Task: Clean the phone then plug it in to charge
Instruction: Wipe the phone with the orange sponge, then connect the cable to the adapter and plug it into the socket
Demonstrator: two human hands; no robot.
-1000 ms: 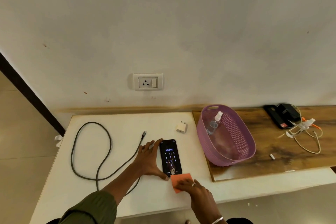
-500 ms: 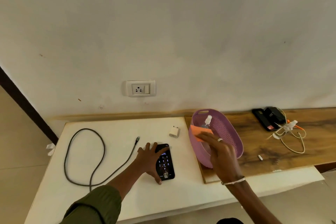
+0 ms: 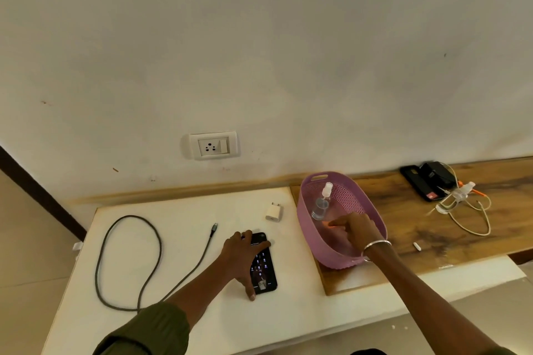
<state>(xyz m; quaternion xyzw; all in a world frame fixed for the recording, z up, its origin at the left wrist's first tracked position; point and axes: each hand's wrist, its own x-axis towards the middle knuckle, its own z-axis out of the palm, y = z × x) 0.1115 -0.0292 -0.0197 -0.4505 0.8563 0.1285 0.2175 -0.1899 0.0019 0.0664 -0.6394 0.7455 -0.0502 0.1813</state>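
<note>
Inside the purple basket the right hand is putting down the orange cloth, fingers loosely pinched on it, so cleaning looks wrapped up. The left hand lies flat and open across the phone on the white tabletop. Next I'd guess it's grabbing the cable and adapter for the wall socket.

One phone, one cable, one adapter, one basket, one bottle, two hands.

basket showing lilac, perforated | cloth showing orange | phone showing black | cable showing grey | bench showing white
</note>
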